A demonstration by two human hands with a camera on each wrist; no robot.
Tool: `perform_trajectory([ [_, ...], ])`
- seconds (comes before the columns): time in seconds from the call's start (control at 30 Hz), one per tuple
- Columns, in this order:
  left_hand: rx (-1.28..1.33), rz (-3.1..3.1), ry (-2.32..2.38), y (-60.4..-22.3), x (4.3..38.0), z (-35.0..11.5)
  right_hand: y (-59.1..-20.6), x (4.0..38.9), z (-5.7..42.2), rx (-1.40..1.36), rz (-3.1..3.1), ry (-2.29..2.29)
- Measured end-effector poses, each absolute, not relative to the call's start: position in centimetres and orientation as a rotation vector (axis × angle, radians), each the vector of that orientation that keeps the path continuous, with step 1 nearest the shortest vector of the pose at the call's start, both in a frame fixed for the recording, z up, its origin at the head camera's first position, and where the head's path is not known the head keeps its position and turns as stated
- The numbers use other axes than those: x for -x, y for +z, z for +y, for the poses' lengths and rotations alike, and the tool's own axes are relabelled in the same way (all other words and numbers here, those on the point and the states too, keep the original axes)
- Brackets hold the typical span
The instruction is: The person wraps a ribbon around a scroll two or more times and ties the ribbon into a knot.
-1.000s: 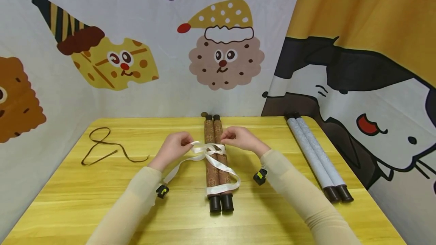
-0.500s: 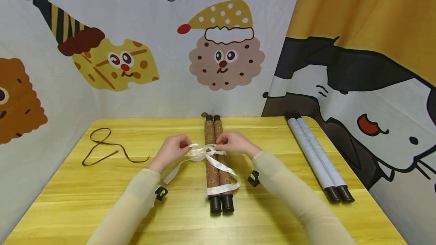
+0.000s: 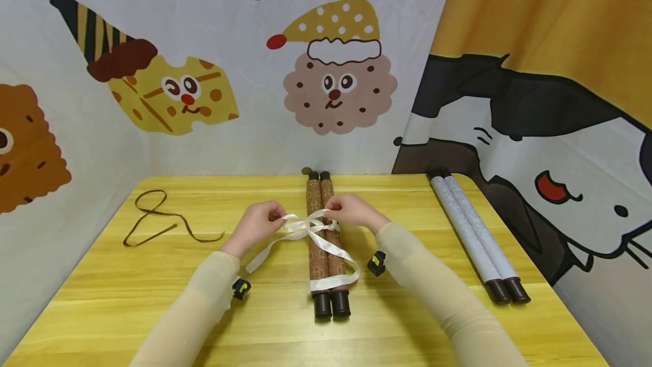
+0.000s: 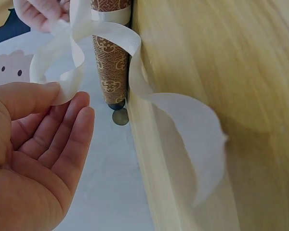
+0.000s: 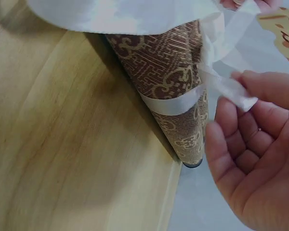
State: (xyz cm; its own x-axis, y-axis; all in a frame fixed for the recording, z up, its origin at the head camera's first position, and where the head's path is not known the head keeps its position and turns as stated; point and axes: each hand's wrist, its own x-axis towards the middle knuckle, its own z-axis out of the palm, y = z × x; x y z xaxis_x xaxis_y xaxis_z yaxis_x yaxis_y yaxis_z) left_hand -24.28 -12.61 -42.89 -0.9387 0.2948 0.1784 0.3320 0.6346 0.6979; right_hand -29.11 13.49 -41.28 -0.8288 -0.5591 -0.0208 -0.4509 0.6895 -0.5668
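Thumb and fingers of the left hand (image 3: 256,225) pinch a loop of glossy white ribbon (image 3: 327,284), while those of the right hand (image 3: 354,210) pinch another stretch of it. The flat ribbon winds around two slender brown rolls (image 3: 318,266), gold-patterned and dark-capped, lying side by side on the wood-grained counter (image 3: 102,310).

White ribbon (image 3: 309,230), gold-patterned brown scrolls (image 3: 318,265), pale grey scrolls (image 3: 466,232), yellow wood-grain table (image 3: 127,282)

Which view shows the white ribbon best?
The head view, because it frames the white ribbon broadly: loops, loose tail and lower band across the brown patterned scrolls. The left wrist view shows a loop, band and tail; the right, a band, a pinched piece and a cropped stretch.
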Motion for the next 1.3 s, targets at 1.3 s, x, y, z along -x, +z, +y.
perform_trajectory([
  [1.3,0.531,-2.845,-1.279,-44.4,25.2,-12.8,-41.8,25.3,12.3,1.539,2.640,-0.339],
])
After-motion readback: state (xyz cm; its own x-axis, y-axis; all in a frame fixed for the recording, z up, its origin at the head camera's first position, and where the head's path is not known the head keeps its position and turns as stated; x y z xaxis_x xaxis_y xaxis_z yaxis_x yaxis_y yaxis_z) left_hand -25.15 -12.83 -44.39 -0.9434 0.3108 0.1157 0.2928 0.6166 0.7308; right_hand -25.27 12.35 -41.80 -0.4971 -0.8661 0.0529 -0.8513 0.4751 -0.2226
